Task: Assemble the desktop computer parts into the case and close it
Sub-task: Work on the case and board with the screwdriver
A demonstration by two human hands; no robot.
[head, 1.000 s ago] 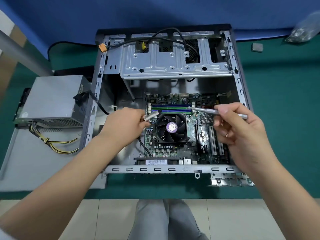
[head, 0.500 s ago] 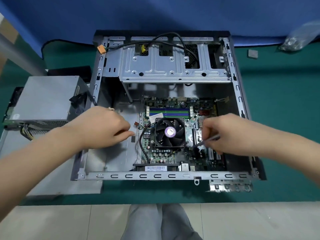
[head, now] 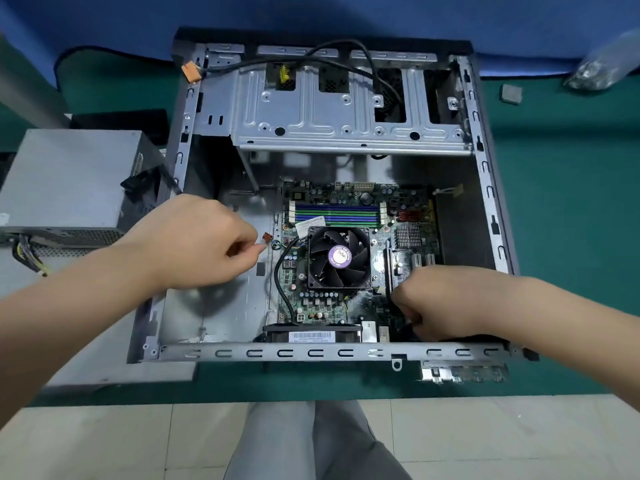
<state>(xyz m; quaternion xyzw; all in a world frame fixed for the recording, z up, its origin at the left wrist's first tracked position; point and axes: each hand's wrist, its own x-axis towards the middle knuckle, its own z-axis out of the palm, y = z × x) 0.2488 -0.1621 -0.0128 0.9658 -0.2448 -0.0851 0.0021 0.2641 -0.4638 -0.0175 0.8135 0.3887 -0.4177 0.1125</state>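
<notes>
In the head view, we see the open computer case (head: 325, 353) lying on its side on the green bench (head: 571, 237), with the motherboard (head: 356, 258) seated in its lower right part. The CPU cooler fan (head: 338, 258) sits at the middle of the motherboard, just below the memory slots (head: 336, 214). The drive cage (head: 346, 112) spans the far end of the case, and a black cable (head: 311, 58) with an orange connector (head: 191, 72) runs over it. Our left hand (head: 194, 244) hovers above the bare case floor left of the motherboard, its fingers (head: 254, 250) curled and pinched together beside a small red-brown part (head: 266, 237); we cannot tell whether they hold anything. Our right hand (head: 440, 303) rests low over the expansion slots (head: 420, 259), its fingers closed in a fist around a thin dark tool (head: 408, 325), only partly visible. The power supply (head: 72, 181) lies outside the case, just beside its left wall, on the detached side panel (head: 117, 368).
</notes>
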